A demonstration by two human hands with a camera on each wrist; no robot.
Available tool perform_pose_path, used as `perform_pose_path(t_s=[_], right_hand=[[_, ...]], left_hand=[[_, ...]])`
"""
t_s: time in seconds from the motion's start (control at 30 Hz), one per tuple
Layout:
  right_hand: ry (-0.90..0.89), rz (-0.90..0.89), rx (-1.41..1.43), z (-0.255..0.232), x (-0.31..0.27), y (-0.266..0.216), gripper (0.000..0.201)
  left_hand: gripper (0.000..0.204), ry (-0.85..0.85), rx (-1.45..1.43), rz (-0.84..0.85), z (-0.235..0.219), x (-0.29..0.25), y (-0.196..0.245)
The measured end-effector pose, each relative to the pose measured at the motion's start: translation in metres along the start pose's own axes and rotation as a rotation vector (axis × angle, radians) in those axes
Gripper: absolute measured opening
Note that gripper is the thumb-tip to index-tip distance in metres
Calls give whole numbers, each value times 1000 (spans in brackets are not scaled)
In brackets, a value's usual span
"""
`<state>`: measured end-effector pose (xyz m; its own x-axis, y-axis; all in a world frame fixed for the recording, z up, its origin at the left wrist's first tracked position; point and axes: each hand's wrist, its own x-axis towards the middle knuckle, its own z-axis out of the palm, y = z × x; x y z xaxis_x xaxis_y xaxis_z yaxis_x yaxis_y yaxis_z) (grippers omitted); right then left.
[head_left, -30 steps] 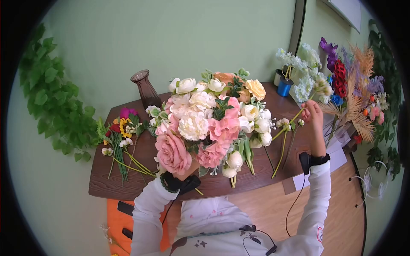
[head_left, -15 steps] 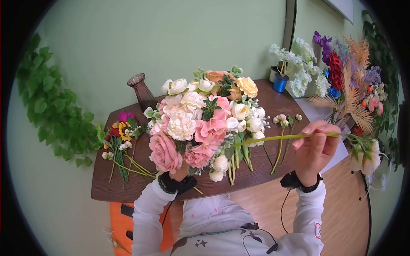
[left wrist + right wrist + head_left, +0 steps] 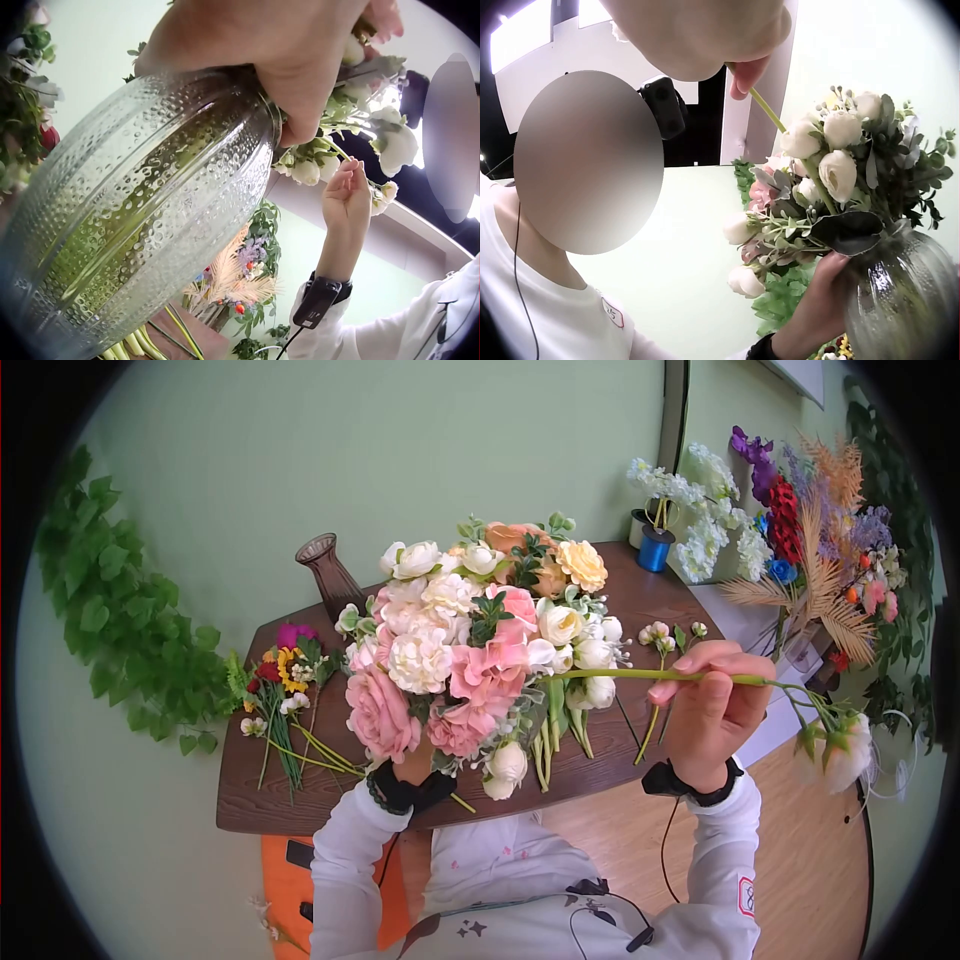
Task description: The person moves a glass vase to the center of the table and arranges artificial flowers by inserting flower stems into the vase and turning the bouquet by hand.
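Note:
A clear, dimpled glass vase (image 3: 142, 195) carries a full bouquet (image 3: 420, 660) of pink, white and peach artificial flowers. My left hand (image 3: 255, 45) grips the vase at its neck; in the head view the blooms cover most of that hand. Between the thumb and fingers of my right hand (image 3: 715, 710) is the green stem (image 3: 620, 674) of an artificial flower. Its white blooms (image 3: 848, 752) hang down beyond the hand on the right. The stem's bare end points left and overlaps the bouquet's right side among the white flowers.
On the dark wooden table (image 3: 290, 805), loose small flowers (image 3: 285, 680) lie at the left. A brown glass vase (image 3: 330, 575) stands behind the bouquet. Cut stems lie to the right, with a blue spool (image 3: 654, 550) at the back. Colourful flowers (image 3: 825, 550) stand beyond the right edge.
My right hand has come nearer with the stem and turned it level, blooms swinging to the right, then shifted left so the bare end reaches the bouquet. The left hand keeps its grip.

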<state>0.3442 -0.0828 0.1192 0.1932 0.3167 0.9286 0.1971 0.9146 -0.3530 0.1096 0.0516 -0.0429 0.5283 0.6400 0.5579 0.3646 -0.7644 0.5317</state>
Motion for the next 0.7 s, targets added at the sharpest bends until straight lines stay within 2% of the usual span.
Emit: perform_pose_path(t_s=[0.2,0.43,0.6,0.7], right_hand=[[85,-31,39,0,3,-5,15],[-140,-15,-56,0,7,-12,16],[-125,-60,42,0,15,-15,15],[-175,16,15,4,12,-16,15]], left_hand=[[34,-6,16,9,-3,-5,-1],[34,-25,27,19,-4,-11,0],[34,-34,40,25,-7,-17,0],[35,-42,48,34,-8,-20,1]])
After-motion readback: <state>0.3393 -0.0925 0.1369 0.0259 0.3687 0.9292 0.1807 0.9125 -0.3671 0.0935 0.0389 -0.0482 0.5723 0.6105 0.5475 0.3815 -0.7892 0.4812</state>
